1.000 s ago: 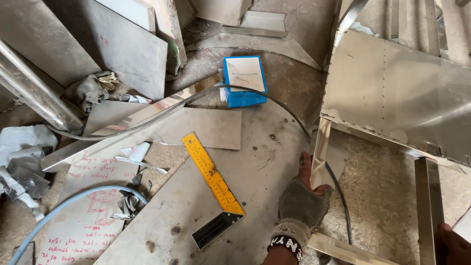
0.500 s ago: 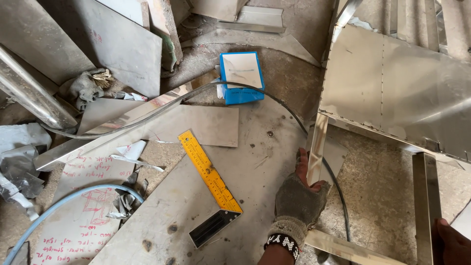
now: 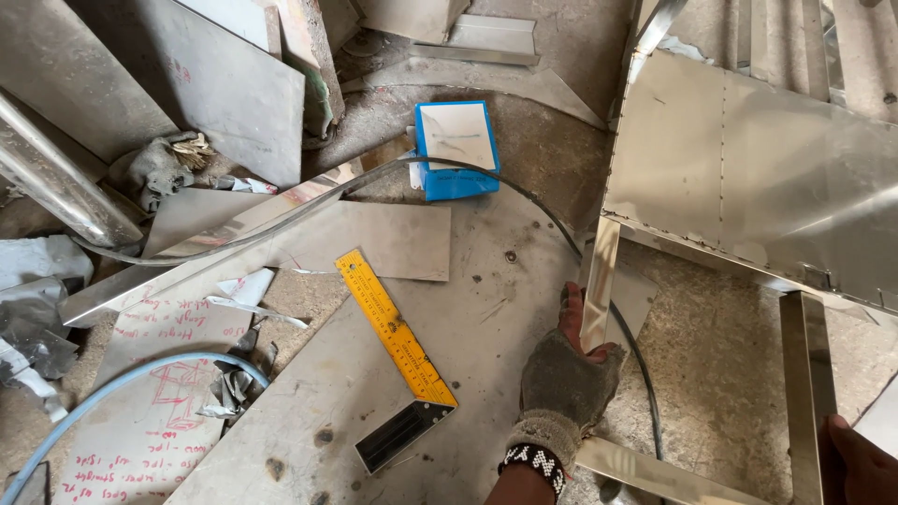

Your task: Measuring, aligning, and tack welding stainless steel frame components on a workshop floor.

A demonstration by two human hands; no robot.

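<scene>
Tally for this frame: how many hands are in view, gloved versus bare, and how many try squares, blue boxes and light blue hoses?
Gloved hand: 1, the left hand, grip on the steel frame's upright leg
Bare hand: 1, the right hand, at the frame's other leg
Yellow-bladed try square: 1
Blue box: 1
Light blue hose: 1
Total: 5

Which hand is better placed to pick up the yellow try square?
Left, probably. The gloved left hand grips the frame's shiny leg, right beside the yellow try square. The right hand sits at the picture's far right edge, beyond the other leg.
</scene>
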